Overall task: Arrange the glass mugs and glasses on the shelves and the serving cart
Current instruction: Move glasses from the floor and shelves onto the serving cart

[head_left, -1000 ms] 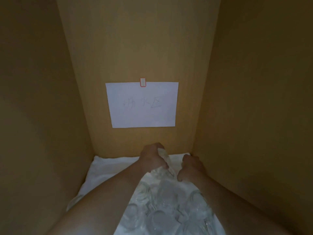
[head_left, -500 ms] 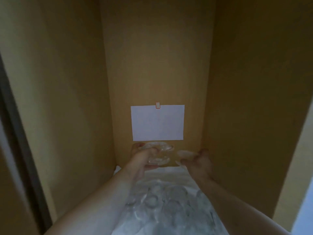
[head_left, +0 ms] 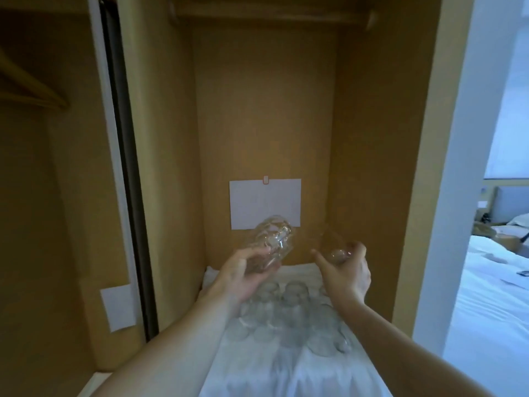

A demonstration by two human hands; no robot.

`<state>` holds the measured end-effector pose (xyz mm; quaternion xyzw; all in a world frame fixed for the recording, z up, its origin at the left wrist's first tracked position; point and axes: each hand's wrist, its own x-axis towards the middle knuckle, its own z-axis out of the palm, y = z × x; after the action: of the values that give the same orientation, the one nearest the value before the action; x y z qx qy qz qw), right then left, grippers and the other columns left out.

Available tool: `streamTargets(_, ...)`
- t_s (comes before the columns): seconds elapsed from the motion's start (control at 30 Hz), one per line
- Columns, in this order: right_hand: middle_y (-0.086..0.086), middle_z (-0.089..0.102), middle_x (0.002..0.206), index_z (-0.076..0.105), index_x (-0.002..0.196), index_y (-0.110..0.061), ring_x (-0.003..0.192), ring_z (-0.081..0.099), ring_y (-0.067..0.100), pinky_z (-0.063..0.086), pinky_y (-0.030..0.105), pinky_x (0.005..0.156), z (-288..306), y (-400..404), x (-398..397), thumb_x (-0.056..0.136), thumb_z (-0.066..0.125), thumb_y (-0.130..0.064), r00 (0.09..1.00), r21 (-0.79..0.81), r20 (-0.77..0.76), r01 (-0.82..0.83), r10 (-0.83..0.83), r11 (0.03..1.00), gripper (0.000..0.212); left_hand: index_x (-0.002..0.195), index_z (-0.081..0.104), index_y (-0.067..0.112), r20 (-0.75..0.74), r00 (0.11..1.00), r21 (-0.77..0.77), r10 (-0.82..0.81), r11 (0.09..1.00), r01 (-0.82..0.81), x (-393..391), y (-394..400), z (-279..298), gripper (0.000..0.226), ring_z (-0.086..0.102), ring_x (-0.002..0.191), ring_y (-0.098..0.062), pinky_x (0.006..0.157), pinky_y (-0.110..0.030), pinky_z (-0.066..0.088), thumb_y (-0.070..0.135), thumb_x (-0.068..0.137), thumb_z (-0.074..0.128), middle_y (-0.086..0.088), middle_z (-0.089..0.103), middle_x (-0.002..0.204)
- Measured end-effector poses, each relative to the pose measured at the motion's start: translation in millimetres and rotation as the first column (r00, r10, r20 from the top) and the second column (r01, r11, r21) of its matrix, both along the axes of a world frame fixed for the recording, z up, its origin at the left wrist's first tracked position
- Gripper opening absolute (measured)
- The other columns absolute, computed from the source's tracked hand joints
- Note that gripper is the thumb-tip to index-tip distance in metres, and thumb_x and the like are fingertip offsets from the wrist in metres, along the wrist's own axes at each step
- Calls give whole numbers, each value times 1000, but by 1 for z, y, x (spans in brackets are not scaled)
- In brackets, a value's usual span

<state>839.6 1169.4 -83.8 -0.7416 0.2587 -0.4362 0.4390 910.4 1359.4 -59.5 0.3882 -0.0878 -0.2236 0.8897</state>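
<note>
While both forearms reach forward into the wooden cupboard, the left hand (head_left: 243,275) is palm up, fingers and thumb curled round a faceted clear glass (head_left: 270,245), tilted, its far end pointing up and away toward the back wall. Right hand (head_left: 345,275) is raised beside it, fingers wrapped round a second clear glass (head_left: 333,247); the thumb tip sticks out left of it. That glass is nearly see-through against the brown wall, so its upper outline is hard to make out, and which end faces up cannot be told. The two held glasses are near each other, not touching, both lifted clear above the shelf.

Below the hands, a cluster of clear glasses (head_left: 292,319) stands in rows on a white cloth (head_left: 286,373) covering the shelf; the left wrist hides part of the cluster, count unclear, edges blurry. The cloth is cut off at the bottom frame edge.

On the back wall, a white paper sheet (head_left: 264,203) hangs under a small red-edged clip (head_left: 266,180); any writing is unreadable, and the left-hand glass overlaps its lower edge. Another white paper (head_left: 118,308) is on the left panel by a dark door track (head_left: 126,167). A bed (head_left: 492,296) with white bedding shows through the opening at right, partly cut off.
</note>
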Motion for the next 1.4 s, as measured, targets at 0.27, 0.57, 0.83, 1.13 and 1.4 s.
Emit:
streamTargets(0.27,-10,48,125,39,136,-36,113,53,16,46,37,98,14,-15,-75,61,77,-63,987,29,123,96,-99,995,88,129,61,5,36,994,-80,-105,991,107,-63,-32,20,76,69,107,-43,99,-57,52,7,60,93,-22,70,119)
streamTargets(0.57,-5,37,126,44,141,-23,111,49,10,54,32,88,26,-101,-161,66,91,-35,946,10,279,167,-163,986,89,125,64,11,153,961,-47,-232,969,242,-126,-130,37,72,68,114,-35,99,-52,52,16,58,92,-13,70,124)
streamTargets(0.83,0,53,119,46,135,-19,105,55,16,52,30,82,31,-209,-245,66,93,-34,886,-11,359,318,-293,948,85,129,64,20,142,910,17,-390,920,392,-194,-259,38,51,70,108,-29,86,-38,55,30,80,77,-12,70,125)
streamTargets(1.13,-3,58,117,46,132,-17,101,60,16,54,34,84,6,-328,-355,63,94,-40,832,10,284,495,-477,869,87,131,58,8,7,820,-20,-573,820,573,-283,-407,13,71,63,115,-45,92,-56,55,21,67,88,-27,68,122)
streamTargets(1.4,-5,56,113,47,130,-17,99,60,15,50,26,81,-17,-412,-457,62,94,-39,760,21,229,621,-608,784,85,119,66,9,2,718,101,-696,715,692,-369,-521,-1,49,68,97,-33,83,-44,56,27,76,77,-18,73,109)
